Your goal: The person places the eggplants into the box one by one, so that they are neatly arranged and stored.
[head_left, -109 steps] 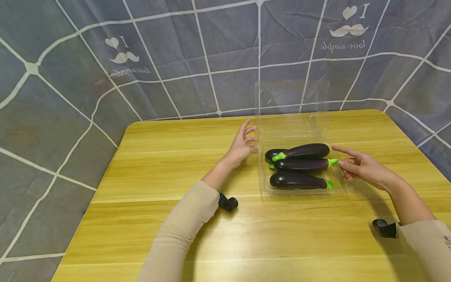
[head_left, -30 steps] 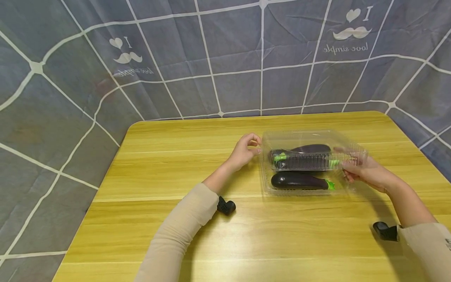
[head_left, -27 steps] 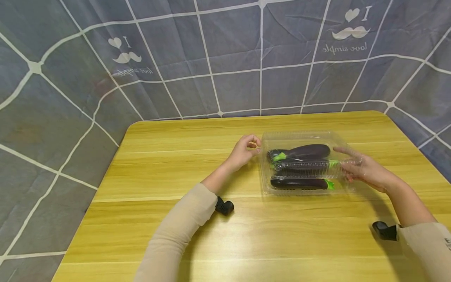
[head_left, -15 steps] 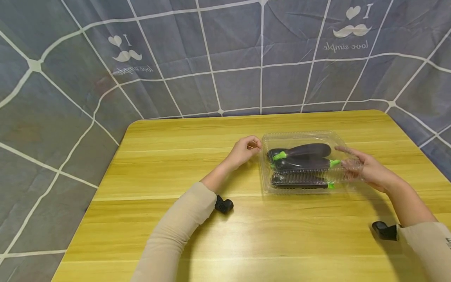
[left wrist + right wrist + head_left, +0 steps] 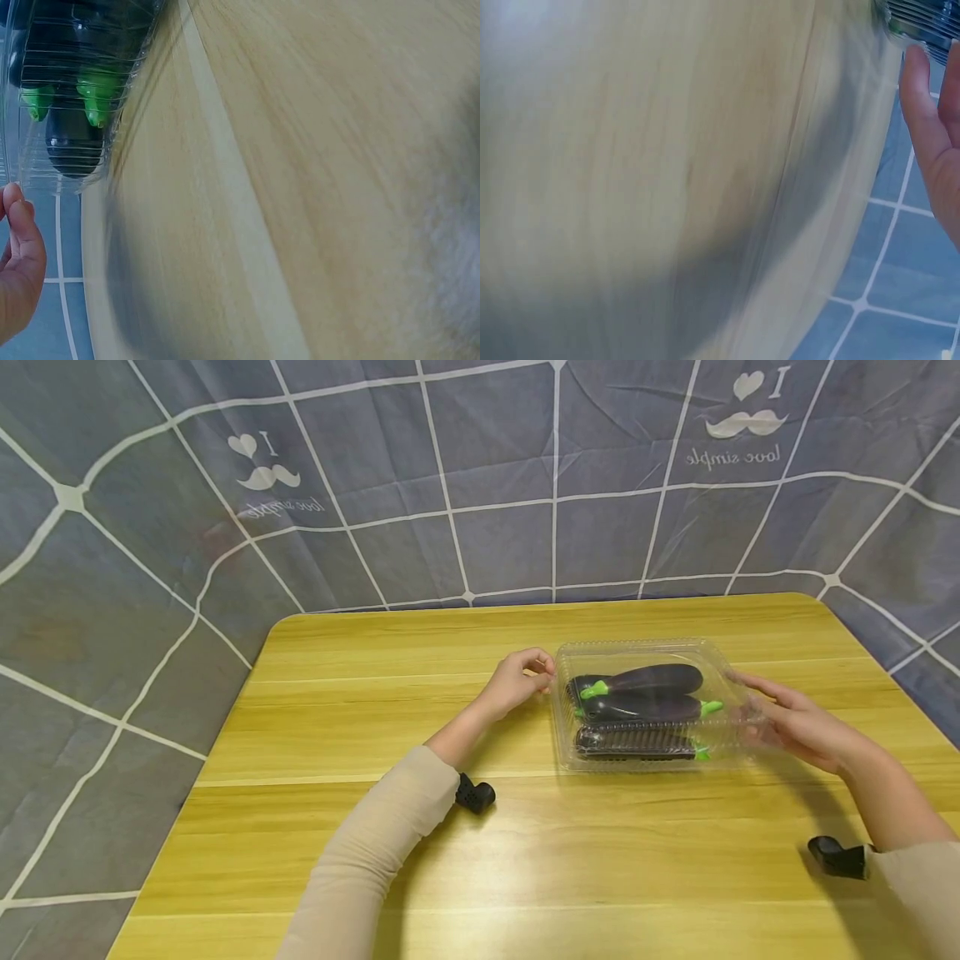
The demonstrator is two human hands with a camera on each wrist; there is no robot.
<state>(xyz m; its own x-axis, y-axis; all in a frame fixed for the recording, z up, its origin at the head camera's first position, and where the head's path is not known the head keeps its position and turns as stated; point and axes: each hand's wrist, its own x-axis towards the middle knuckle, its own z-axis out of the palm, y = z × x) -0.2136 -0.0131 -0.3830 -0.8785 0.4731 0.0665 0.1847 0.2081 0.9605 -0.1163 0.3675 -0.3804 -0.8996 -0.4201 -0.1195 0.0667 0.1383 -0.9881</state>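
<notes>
A clear plastic clamshell box (image 5: pixel 637 764) lies on the table with its ribbed lid (image 5: pixel 652 652) down over the base. Inside are several eggplants (image 5: pixel 660 679) with green stem ends, seen through the plastic. My left hand (image 5: pixel 517 681) is at the box's left rim; in the left wrist view its thumb and fingertips (image 5: pixel 16 199) pinch the edge at the corner. My right hand (image 5: pixel 802 722) is at the right side, fingers fairly straight, fingertips at the box edge. In the right wrist view its thumb (image 5: pixel 922 97) reaches up to the ribbed side.
The wooden table (image 5: pixel 600 860) has rounded back corners. A grey cloth (image 5: pixel 495 485) with white lines hangs behind and at the sides. Black wrist-worn pieces (image 5: pixel 475 794) stick out from under both beige sleeves (image 5: pixel 382 835).
The lid, upright at first, has swung forward and down over the eggplants. My left fingers have curled in at the rim. My right hand has lately shifted a little to the right.
</notes>
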